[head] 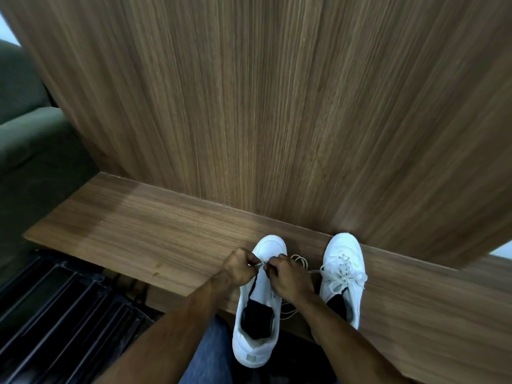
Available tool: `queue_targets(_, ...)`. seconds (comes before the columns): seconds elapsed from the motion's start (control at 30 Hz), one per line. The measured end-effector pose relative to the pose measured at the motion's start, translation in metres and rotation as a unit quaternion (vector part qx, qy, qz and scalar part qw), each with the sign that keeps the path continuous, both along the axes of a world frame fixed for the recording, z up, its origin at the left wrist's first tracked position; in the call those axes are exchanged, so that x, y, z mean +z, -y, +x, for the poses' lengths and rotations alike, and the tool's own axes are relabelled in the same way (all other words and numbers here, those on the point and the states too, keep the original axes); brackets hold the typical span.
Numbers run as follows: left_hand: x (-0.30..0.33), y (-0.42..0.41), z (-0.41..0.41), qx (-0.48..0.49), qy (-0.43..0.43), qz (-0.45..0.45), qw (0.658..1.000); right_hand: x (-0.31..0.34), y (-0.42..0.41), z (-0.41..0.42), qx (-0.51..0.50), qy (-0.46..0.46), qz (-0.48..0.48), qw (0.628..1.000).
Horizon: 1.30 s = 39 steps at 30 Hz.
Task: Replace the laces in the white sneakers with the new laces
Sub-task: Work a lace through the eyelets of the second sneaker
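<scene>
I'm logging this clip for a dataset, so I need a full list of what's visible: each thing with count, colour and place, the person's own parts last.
left sneaker: 1, white with dark insole, on the shelf's near edge, heel overhanging toward the person
right sneaker: 1, white, laced, on the shelf to the right
lace: off-white, loops lying between the two sneakers, one strand pinched over the left sneaker
shelf: 1, brown wood grain, across the middle
wall panel: 1, brown wood grain, upright behind the shelf
cushion: grey-green, far left
black slatted rack: 1, lower left, below the shelf
jeans: blue, bottom centre
left hand: pinches the lace
right hand: pinches the lace
</scene>
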<state>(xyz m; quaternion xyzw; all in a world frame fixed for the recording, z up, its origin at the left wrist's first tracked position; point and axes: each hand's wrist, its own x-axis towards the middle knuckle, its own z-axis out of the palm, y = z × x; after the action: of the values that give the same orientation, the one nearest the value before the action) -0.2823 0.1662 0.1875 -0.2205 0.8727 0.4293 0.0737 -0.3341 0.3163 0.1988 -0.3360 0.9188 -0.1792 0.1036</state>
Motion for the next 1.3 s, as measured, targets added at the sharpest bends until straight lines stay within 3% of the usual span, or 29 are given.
queue_targets(0.4,0.002,0.005,-0.003,0.003,0.003,0.045,0.999,0.012,0.002,-0.001,0.032,0.018,0.050,0.998)
queue_targets(0.73,-0.001,0.005,-0.002,0.006,-0.007,0.036,0.999,0.001,0.004,0.009,-0.026,0.023,0.011,0.999)
queue_targets(1.1,-0.003,0.009,-0.001,-0.016,-0.008,0.040,0.999,-0.001,0.008,0.005,-0.023,0.016,0.030,0.999)
queue_targets(1.2,-0.002,0.008,0.000,0.016,0.001,0.066,0.998,-0.005,0.009,0.006,-0.029,0.014,0.026,0.999)
queue_targets(1.3,-0.002,0.008,0.002,0.094,0.027,0.150,0.984,-0.009,0.008,0.010,-0.044,0.011,0.014,0.999)
